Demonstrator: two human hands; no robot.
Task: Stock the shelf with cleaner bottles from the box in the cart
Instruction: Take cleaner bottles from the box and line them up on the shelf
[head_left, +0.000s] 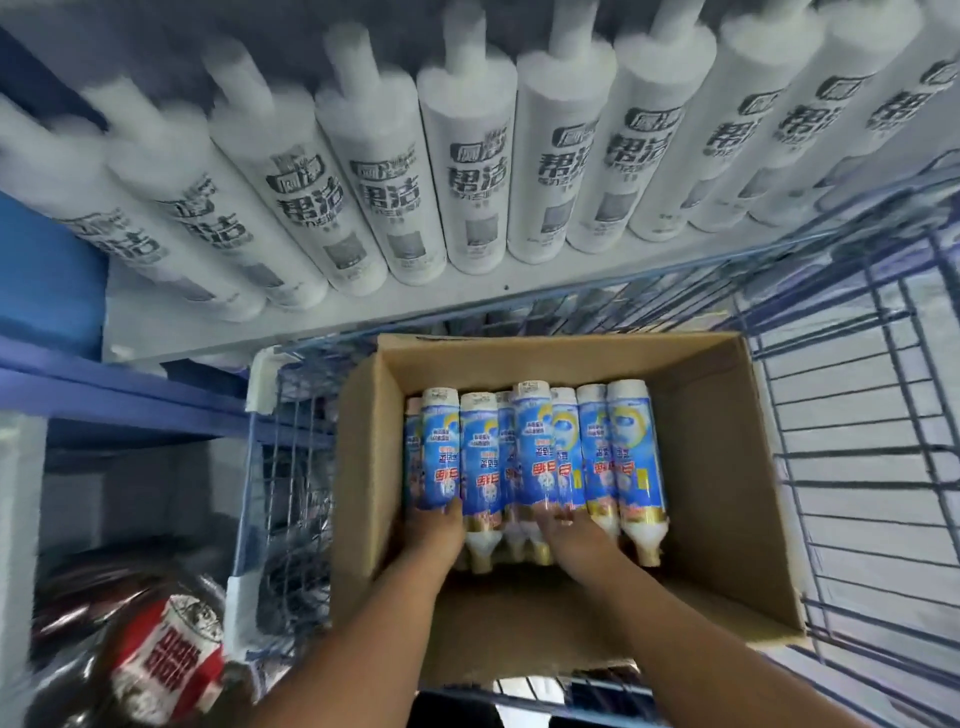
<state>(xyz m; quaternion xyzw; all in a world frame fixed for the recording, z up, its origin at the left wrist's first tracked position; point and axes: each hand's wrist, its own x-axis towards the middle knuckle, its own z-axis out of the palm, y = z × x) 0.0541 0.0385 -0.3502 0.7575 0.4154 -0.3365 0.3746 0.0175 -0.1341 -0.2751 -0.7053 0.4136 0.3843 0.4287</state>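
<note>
An open cardboard box (727, 467) sits in a blue wire cart (857, 467). Several blue-labelled cleaner bottles (628, 452) with white necks lie side by side in the box, necks toward me. My left hand (434, 530) rests on the lower end of the leftmost bottles, fingers curled around one. My right hand (571, 530) lies on the bottles in the middle of the row, fingers over their lower ends. Whether either hand has a bottle lifted cannot be told. Above the cart, the white shelf (363, 322) carries a full row of white bottles (467, 171) with dark lettering.
A blue shelf frame (130, 384) runs at the left. Dark bottles with red-and-white labels (166, 660) lie at the lower left, outside the cart. The right part of the cart basket holds nothing visible. The box has free room to the right of the bottles.
</note>
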